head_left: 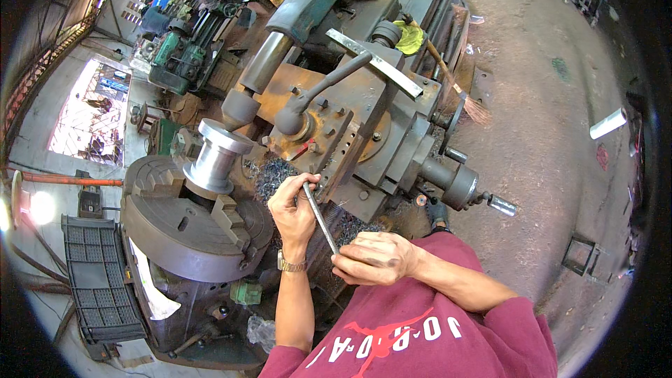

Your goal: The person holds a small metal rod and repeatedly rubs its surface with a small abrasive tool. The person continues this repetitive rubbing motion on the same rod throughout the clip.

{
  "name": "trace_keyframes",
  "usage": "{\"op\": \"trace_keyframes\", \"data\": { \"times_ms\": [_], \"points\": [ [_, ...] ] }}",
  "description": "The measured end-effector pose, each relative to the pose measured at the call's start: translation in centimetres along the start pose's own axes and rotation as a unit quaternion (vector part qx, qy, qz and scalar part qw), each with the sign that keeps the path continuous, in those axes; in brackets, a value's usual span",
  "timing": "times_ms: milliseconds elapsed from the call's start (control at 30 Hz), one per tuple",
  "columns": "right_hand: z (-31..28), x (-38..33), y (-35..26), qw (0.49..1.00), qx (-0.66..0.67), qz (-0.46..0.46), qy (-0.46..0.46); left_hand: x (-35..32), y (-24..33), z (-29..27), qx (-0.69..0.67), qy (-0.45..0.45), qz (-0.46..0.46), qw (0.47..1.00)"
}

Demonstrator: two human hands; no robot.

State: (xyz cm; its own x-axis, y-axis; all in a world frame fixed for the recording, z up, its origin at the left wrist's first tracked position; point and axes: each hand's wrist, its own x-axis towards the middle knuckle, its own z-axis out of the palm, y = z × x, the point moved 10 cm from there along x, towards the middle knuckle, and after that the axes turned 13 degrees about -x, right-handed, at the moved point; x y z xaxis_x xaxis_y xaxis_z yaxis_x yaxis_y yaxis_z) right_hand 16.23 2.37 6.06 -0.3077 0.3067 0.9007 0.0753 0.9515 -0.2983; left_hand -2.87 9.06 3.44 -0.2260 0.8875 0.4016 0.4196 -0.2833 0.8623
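Between my two hands, in front of my body, is a slim grey metal bar (321, 220). My left hand (292, 211) pinches its far end with thumb and fingers. Its near end sits in the closed fingers of my right hand (374, 258). A lathe's toolpost lever (323, 91) rises beyond my hands from the rusty tool carriage (301, 143). To the left, a shiny spool-shaped metal workpiece (212, 161) stands gripped in the jaws of the big lathe chuck (185, 238). The tailstock centre (240, 106) is against or close to its far end.
Metal shavings (273, 176) are heaped under the carriage. A flat steel bar (374, 63) lies across the machine, near a yellow cloth (410, 37). The carriage's handle (502, 205) juts out at the right. A broom (476, 108) leans there. A lit lamp (40, 208) is at far left.
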Motion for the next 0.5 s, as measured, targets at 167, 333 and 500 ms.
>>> {"op": "trace_keyframes", "data": {
  "times_ms": [167,333,500],
  "points": [
    [0.3,0.2,0.1,0.989,-0.005,-0.134,-0.062,0.1,-0.4,-0.2,-0.011,-0.007,0.016,1.0],
    [-1.2,0.4,2.6,0.982,-0.006,-0.173,-0.077,0.1,-0.9,-0.4,-0.04,-0.017,0.002,0.999],
    [-1.2,1.4,2.8,0.999,0.027,-0.017,0.002,0.0,-1.3,-0.4,-0.053,-0.009,0.001,0.999]
  ]
}}
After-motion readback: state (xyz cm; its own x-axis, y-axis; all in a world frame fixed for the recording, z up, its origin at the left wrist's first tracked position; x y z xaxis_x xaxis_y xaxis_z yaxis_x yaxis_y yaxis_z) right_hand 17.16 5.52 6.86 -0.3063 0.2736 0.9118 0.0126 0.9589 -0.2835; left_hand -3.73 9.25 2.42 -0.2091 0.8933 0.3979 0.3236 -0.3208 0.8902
